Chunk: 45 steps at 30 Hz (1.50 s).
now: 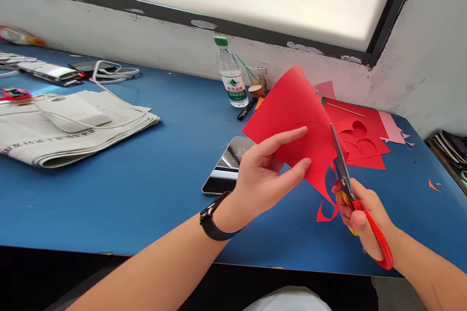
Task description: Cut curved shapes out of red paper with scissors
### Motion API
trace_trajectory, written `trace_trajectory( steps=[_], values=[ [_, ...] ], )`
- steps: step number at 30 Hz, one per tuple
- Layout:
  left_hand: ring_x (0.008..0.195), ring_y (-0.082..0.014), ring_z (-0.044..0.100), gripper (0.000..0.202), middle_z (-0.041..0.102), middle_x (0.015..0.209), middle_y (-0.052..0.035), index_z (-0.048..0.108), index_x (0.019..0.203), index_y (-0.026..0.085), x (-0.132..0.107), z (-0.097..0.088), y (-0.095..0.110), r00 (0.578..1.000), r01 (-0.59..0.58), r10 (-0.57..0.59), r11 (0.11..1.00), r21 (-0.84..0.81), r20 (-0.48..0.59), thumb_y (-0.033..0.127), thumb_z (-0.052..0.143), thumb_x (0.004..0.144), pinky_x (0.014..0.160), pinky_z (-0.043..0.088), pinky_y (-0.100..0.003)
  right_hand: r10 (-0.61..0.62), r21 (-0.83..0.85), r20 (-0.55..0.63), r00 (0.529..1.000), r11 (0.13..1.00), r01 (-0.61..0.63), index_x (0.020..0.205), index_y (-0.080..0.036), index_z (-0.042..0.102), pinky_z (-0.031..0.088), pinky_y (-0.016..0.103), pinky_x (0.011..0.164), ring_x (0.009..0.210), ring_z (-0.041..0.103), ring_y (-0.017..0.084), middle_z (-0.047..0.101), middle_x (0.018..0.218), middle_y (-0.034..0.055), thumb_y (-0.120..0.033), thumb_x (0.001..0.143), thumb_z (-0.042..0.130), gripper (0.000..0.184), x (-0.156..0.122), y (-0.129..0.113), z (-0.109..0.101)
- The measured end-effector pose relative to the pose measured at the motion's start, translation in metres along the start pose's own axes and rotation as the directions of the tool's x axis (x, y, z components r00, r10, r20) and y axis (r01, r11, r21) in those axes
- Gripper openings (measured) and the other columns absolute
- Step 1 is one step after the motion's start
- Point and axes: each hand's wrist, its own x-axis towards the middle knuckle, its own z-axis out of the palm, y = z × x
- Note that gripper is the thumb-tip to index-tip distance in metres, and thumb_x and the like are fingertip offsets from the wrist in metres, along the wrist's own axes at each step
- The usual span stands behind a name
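Note:
My left hand [268, 172] pinches a sheet of red paper [292, 116] and holds it up over the blue table [146, 180], thumb behind, fingers in front. A curved pencil line shows on the sheet. My right hand [359, 216] grips red-handled scissors [346, 180], their blades pointing up into the paper's right edge. A cut curl of red paper [324, 209] hangs below the sheet. A black watch [211, 221] is on my left wrist.
A phone [226, 167] lies under the paper. A water bottle [229, 75], a plastic cup [259, 77] and a black pen [246, 109] stand near the wall. Cut red and pink sheets [365, 136] lie at right. Newspapers [54, 131] with a white charger and cables lie at left.

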Motion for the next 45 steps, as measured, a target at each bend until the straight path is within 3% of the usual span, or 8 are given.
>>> trace_trajectory(
  steps=[12,25,31,36,40,45],
  values=[
    [0.115,-0.0336,0.088,0.040,0.090,0.128,-0.0119,0.085,0.130,0.018,0.001,0.001,0.005,1.000,0.028,-0.028,1.000,-0.005,-0.005,0.019,0.087,0.090,0.089,0.079,-0.038,-0.007,-0.014,-0.012,1.000,1.000,0.007,0.120,-0.023,0.068,0.022,0.029,0.052,0.062,0.025,0.012,0.039,0.075,-0.0082,-0.108,0.083,0.058,0.093,-0.001,0.001,0.000],
    [0.105,-0.0297,0.087,0.037,0.090,0.126,-0.0132,0.087,0.129,0.018,0.002,-0.001,0.003,0.998,0.047,-0.046,0.998,0.031,-0.042,0.032,0.087,0.094,0.075,0.075,-0.031,0.040,-0.011,-0.022,0.999,0.999,-0.040,0.118,-0.024,0.069,0.025,0.031,0.056,0.062,0.030,0.013,0.044,0.074,-0.0076,-0.110,0.076,0.064,0.096,-0.003,-0.005,0.000],
    [0.122,-0.0318,0.085,0.028,0.089,0.131,-0.0120,0.088,0.125,0.021,0.003,-0.003,0.001,0.998,0.043,-0.045,0.997,-0.061,-0.046,0.031,0.084,0.099,0.095,0.076,-0.037,0.046,-0.055,-0.029,0.999,0.997,-0.048,0.116,-0.024,0.070,0.027,0.031,0.055,0.061,0.031,0.013,0.045,0.072,-0.0073,-0.111,0.079,0.060,0.095,-0.002,-0.008,0.001],
    [0.119,-0.0330,0.086,0.028,0.090,0.128,-0.0112,0.089,0.123,0.023,0.003,-0.004,0.001,0.996,0.074,-0.077,0.996,-0.058,-0.048,0.035,0.083,0.099,0.094,0.077,-0.040,0.011,-0.105,-0.025,1.000,0.994,-0.013,0.118,-0.026,0.069,0.027,0.032,0.056,0.062,0.035,0.016,0.044,0.071,-0.0065,-0.109,0.084,0.054,0.092,-0.003,-0.010,0.002],
    [0.119,-0.0330,0.086,0.025,0.090,0.128,-0.0106,0.090,0.122,0.026,0.003,-0.004,0.001,0.996,0.070,-0.075,0.991,-0.110,-0.047,0.035,0.084,0.100,0.092,0.076,-0.040,0.035,-0.097,-0.016,0.999,0.995,-0.037,0.117,-0.026,0.069,0.029,0.032,0.055,0.063,0.034,0.016,0.044,0.072,-0.0064,-0.111,0.080,0.055,0.094,-0.002,-0.009,0.000],
    [0.121,-0.0344,0.085,0.027,0.090,0.127,-0.0112,0.091,0.120,0.025,0.003,-0.004,0.000,0.993,0.092,-0.100,0.990,-0.110,-0.065,0.040,0.085,0.098,0.098,0.076,-0.044,0.031,-0.134,0.004,1.000,0.990,-0.030,0.118,-0.026,0.069,0.029,0.033,0.055,0.062,0.034,0.016,0.044,0.073,-0.0060,-0.111,0.083,0.052,0.093,-0.002,-0.008,-0.001]
  ],
)
